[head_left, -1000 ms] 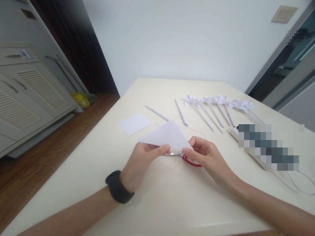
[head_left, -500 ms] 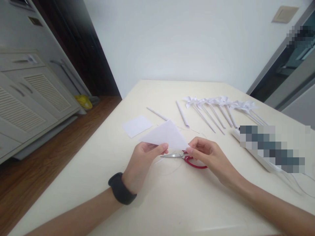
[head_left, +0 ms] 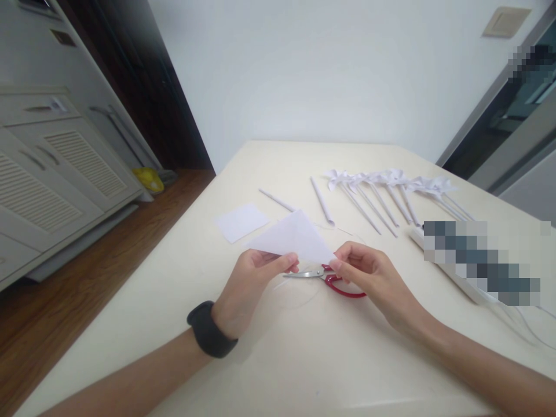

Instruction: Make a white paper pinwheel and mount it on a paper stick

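A white sheet of paper folded into a triangle [head_left: 295,236] is held up over the table, its peak pointing away from me. My left hand [head_left: 260,275] pinches its near edge, thumb on top and fingers beneath. At the right corner, my right hand [head_left: 362,269] grips the paper between thumb and fingertips. Below the paper and partly behind my right hand lie red-handled scissors [head_left: 343,289], blades pointing left. A flat white paper piece [head_left: 241,222] rests on the table beyond my left hand.
Rolled paper sticks [head_left: 322,201] lie past the folded paper. Several white paper pinwheels [head_left: 382,178] on sticks are lined up at the back right. A white strip-shaped object [head_left: 452,269], partly blurred out, lies right on the table [head_left: 278,370], with cables trailing off.
My left wrist has shifted very slightly left and up. Both hands keep their hold on the folded paper, which has hardly moved.
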Tool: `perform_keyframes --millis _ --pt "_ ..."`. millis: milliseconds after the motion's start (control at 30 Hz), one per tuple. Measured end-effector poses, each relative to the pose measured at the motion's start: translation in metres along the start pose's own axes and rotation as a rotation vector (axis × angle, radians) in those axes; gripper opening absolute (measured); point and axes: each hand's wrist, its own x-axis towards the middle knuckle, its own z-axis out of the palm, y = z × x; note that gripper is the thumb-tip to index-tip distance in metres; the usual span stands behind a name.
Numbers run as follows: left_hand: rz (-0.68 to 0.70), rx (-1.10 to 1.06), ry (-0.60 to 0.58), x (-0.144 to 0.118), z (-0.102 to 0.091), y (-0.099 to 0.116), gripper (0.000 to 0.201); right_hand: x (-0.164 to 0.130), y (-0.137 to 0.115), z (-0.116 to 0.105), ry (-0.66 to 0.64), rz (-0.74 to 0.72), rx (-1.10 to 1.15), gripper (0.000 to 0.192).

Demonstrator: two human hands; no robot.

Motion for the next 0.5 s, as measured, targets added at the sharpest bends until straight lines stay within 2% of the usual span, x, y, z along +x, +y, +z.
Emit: perform_keyframes --millis 133,233,333,500 --pt "0.011 0.057 -0.007 -0.002 0.003 0.001 0.025 0.000 -0.001 0.002 -0.012 -0.003 -0.016 0.021" --pt "0.049 0.134 0.002 -0.002 0.004 0.001 0.024 -0.001 -0.001 0.006 -0.018 -0.012 -0.038 0.020" --pt "0.095 0.188 -0.039 -0.003 0.006 0.002 0.022 0.000 -0.002 0.010 -0.023 -0.028 -0.066 0.019" --pt "0.163 0.215 -0.056 -0.003 0.007 0.003 0.022 0.001 -0.003 0.011 -0.047 -0.046 -0.104 0.015"
